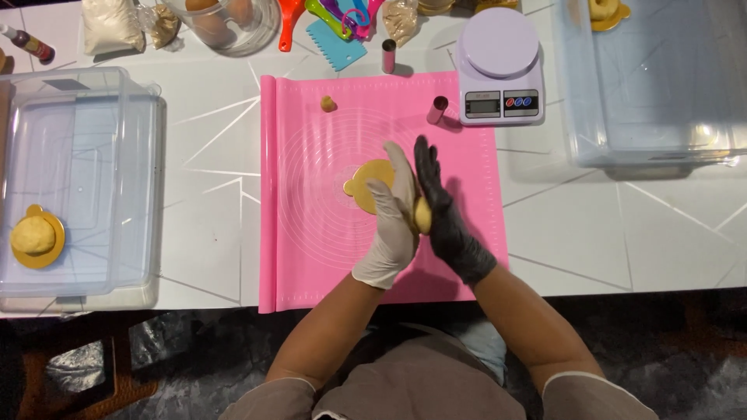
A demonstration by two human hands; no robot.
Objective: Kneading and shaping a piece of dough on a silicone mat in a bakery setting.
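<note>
Two bare arms reach out over a smooth pink mat (327, 233). The left hand (393, 222) wears a white rubbery glove, and the right hand (443, 218) wears a black one. Both hands are flat and pressed together around a soft yellow dough ball (422, 215). Just behind them on the mat lies a shiny gold disc (367, 183). A purple scale (499, 66) sits at the far corner

Most of the dough ball (422, 215) is hidden between the pressed palms of the hands, and the left hand (393, 222) covers part of the gold board (364, 183) beneath. Far beyond the fingertips, the glass bowl (226, 27), bags and coloured utensils (342, 15) are cut off by the top edge.
</note>
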